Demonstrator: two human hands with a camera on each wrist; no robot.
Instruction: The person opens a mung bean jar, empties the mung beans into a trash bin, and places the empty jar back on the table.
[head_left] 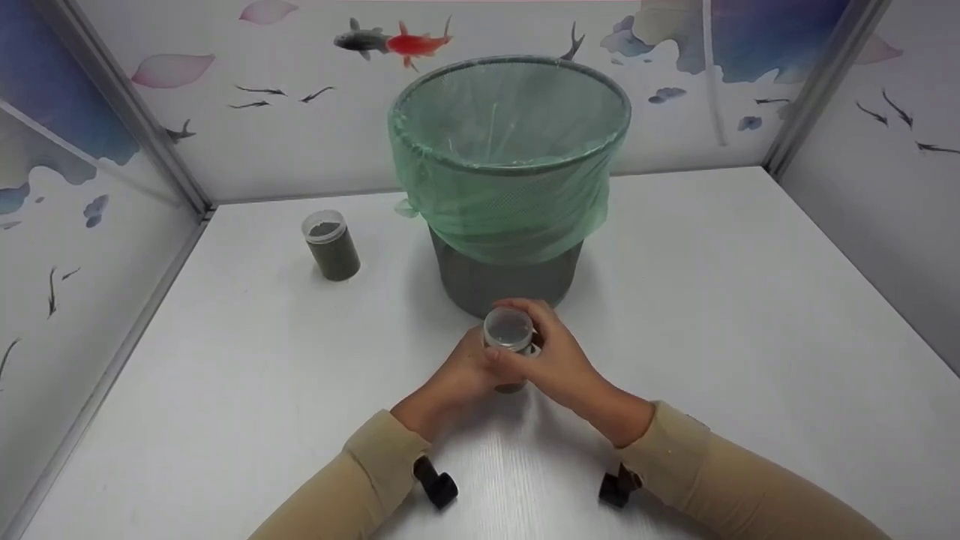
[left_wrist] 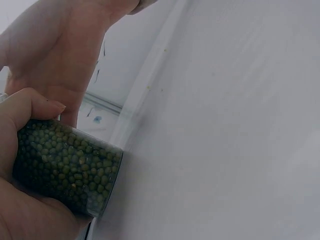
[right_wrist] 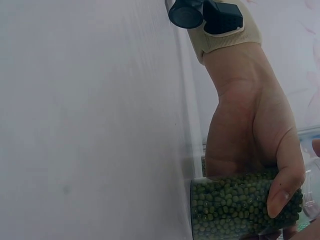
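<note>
Watching through the head camera, I have both hands together on one jar (left_wrist: 70,165), just in front of the bin (head_left: 510,277) with its green liner (head_left: 510,202), on the side nearer to me. My left hand (head_left: 461,371) is clamped round the body of the jar, and the right wrist view shows the left thumb (right_wrist: 284,194) bent over its side, pressed to the wall. Through that clear wall I see small green beans (right_wrist: 232,205) packed close. My right hand (head_left: 559,364) sits higher: its thumb and fingers curl round the jar's clear top (head_left: 508,328) from either side, spread only as wide as that top. I cannot tell whether they pinch a lid or the rim itself. The jar stands roughly upright, its base close to the white tabletop (head_left: 750,300); whether it touches, I cannot say. Well apart from my fingers, left of the bin, a second jar (head_left: 335,255) stands on the tabletop, dark below a pale, clear rim.
</note>
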